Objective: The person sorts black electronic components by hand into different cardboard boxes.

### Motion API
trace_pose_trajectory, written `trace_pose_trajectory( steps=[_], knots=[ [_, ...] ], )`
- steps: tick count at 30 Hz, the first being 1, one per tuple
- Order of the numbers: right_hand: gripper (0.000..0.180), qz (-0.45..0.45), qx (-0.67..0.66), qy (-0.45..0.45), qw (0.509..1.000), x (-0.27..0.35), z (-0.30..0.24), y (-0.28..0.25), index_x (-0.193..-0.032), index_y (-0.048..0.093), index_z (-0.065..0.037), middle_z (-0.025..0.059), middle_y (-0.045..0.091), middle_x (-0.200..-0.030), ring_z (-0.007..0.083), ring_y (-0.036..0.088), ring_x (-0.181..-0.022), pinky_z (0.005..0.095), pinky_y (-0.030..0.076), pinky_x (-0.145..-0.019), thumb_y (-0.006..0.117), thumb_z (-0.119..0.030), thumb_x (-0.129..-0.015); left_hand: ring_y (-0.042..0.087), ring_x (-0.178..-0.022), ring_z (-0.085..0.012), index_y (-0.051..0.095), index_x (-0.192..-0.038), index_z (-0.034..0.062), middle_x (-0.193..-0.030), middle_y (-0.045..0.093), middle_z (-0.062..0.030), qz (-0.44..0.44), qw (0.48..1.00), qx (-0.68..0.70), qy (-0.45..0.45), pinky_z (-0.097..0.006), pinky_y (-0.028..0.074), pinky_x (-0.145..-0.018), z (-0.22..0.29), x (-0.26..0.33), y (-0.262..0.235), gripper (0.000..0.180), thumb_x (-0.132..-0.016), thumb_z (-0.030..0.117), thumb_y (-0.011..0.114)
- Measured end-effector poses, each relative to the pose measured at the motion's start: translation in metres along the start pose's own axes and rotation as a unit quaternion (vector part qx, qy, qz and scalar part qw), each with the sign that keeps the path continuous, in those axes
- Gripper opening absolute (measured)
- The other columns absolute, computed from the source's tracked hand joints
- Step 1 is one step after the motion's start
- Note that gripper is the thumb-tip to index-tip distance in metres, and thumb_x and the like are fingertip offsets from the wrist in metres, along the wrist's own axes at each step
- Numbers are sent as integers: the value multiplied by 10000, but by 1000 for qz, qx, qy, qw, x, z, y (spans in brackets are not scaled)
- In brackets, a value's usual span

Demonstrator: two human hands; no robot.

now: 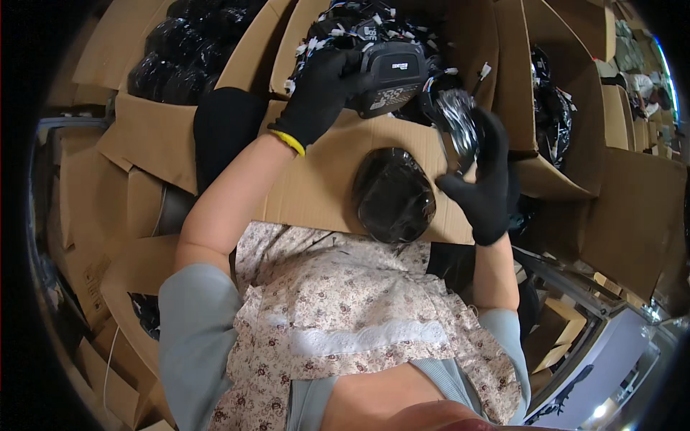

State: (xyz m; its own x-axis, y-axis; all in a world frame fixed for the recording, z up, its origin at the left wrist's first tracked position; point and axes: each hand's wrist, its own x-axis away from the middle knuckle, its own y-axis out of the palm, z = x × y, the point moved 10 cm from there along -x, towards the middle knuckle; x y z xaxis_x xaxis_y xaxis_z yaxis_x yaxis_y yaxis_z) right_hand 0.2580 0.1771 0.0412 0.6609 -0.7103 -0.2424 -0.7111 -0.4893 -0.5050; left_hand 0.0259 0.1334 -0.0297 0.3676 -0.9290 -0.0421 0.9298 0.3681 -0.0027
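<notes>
My left hand point(316, 97), in a black glove with a yellow cuff, grips a black display unit point(392, 75) with rounded corners by its left side. The unit is tilted above the cardboard flap. To its right, my gloved right hand point(487, 176) has its thumb and fingers closed around a crinkled clear plastic bag point(458, 118). Whether anything is inside the bag, I cannot tell. Near it a dark cable end with a white connector point(485, 70) sticks up. A rounded black unit in shiny film point(395, 195) lies on the cardboard flap point(313, 187) in front of me.
An open carton point(496, 43) ahead holds a heap of black units with white-plugged cables point(341, 29). Film-wrapped black units point(176, 54) fill a carton at the far left. Another carton point(568, 169) with wrapped units stands at right. Below it runs a metal frame point(604, 312).
</notes>
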Motion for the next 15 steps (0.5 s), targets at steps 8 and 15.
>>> trace_pose_trajectory(
  steps=[8, 15],
  knots=[
    [947, 78, 199, -145, 966, -51, -36, 32, -1358, 466, -113, 186, 347, -1372, 370, 377, -1288, 455, 367, -1066, 911, -222, -529, 598, -963, -131, 514, -1288, -22, -1104, 635, -80, -44, 994, 93, 40, -279, 501, -843, 29, 20, 28, 436, -863, 21, 598],
    [908, 83, 229, -153, 958, -49, -43, 30, -1336, 511, -155, 216, 343, -1368, 407, 396, -1252, 488, 375, -1042, 913, -270, -530, 632, -991, -234, 557, -1242, -15, -1100, 646, -152, 62, 978, -92, 174, -329, 495, -873, 62, 35, 18, 399, -847, 18, 607]
  ],
)
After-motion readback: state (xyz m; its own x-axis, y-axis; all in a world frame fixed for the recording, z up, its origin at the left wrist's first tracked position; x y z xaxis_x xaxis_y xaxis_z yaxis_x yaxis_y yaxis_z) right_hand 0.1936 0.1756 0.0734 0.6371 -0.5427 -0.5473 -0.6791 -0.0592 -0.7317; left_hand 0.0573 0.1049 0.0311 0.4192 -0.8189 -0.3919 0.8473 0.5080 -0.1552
